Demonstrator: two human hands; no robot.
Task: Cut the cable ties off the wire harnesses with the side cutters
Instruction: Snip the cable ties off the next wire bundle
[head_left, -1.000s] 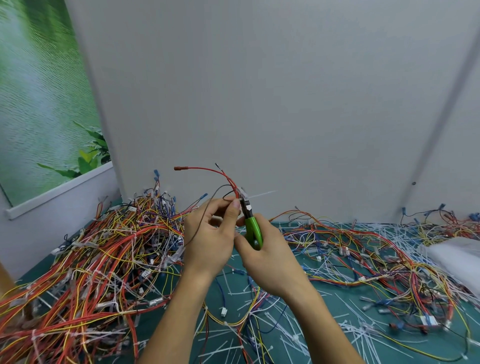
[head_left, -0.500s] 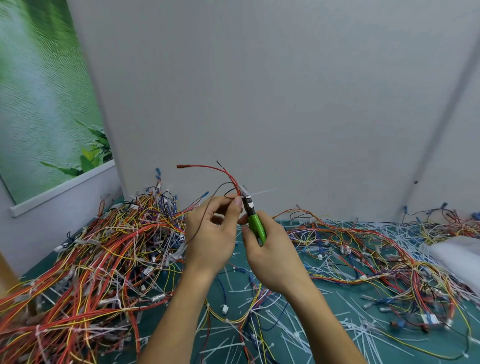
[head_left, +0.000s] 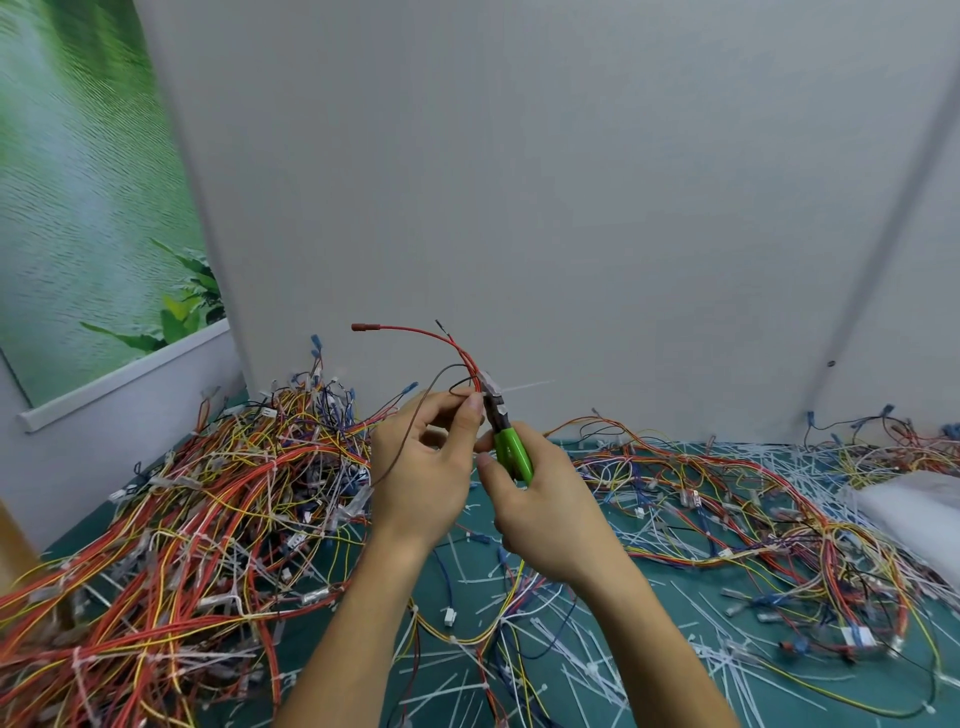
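My left hand pinches a small wire harness of red, black and brown wires, held up above the table. Its red wire arcs up and left to a rust-red terminal. My right hand grips the green-handled side cutters. The cutter jaws sit at a white cable tie on the harness, just above my left thumb. The tie's tail sticks out to the right. Whether the jaws have bitten through the tie is not visible.
A big heap of red, yellow and orange harnesses fills the left of the green table. More harnesses lie right, among several cut white ties. A white bag lies far right. Grey walls stand close behind.
Both hands with the harness and cutters have stayed nearly still; the view has shifted slightly, and the cutter jaws remain at the tie.
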